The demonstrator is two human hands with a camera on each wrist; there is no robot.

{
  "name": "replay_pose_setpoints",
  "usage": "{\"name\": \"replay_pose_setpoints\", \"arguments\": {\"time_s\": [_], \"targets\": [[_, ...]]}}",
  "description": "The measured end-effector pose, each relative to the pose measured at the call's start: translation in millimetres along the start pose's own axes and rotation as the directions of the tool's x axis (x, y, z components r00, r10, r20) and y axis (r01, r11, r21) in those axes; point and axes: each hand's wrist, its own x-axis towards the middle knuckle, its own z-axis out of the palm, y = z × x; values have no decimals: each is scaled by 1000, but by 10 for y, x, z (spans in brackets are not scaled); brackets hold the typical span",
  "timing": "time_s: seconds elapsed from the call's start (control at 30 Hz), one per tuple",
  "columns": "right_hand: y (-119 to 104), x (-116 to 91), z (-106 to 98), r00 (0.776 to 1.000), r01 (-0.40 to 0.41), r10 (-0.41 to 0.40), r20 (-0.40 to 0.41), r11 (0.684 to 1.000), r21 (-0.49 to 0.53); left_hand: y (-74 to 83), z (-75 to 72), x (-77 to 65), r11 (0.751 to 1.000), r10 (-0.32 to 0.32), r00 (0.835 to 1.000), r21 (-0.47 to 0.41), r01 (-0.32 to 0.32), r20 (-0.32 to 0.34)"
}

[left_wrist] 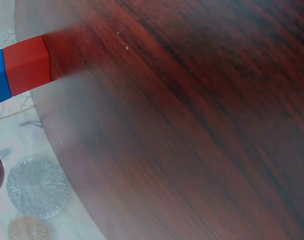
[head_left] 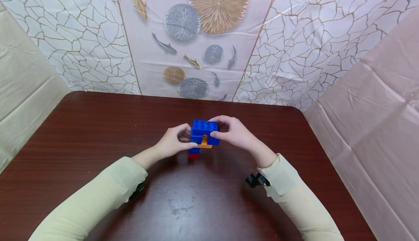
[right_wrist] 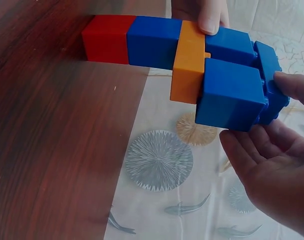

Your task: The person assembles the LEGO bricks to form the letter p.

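Observation:
A stack of toy building bricks stands on the table between both hands. Lowest is a red brick (right_wrist: pixel 107 40), then a blue brick (right_wrist: pixel 154 42), then an orange brick (right_wrist: pixel 189 65) jutting out sideways. Two blue bricks (right_wrist: pixel 229 95) sit side by side on the orange one. Across them lies a wide blue brick (head_left: pixel 204 125), with studs showing in a narrow gap beneath it. My left hand (head_left: pixel 171 141) grips the stack from the left, its thumb by the orange brick. My right hand (head_left: pixel 237 133) holds the wide top brick, thumb and fingers on opposite sides.
The dark brown wooden table (head_left: pixel 82 132) extends around the stack. Patterned cloth (head_left: pixel 281 70) hangs behind its far edge, and plain pale cloth (head_left: pixel 376 117) lines the sides. Dark devices (head_left: pixel 258 180) are strapped at the wrists.

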Motion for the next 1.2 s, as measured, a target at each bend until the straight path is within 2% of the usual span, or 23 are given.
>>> {"name": "replay_pose_setpoints", "arguments": {"time_s": [0.53,0.73,0.97,1.2], "targets": [[-40,-5,22,1000,14,-13,20,1000,-28,10,5,-8,1000,5,1000,-18,-5,3],[-101,59,76,998,56,-56,-25,998,6,17,4,-8,1000,21,1000,-13,-21,6],[-207,124,162,981,179,-186,-60,978,-112,-5,10,6,1000,28,1000,-10,-28,10],[-249,145,185,982,169,-179,-63,976,-136,-12,-4,1,999,32,999,-5,-32,12]]}}
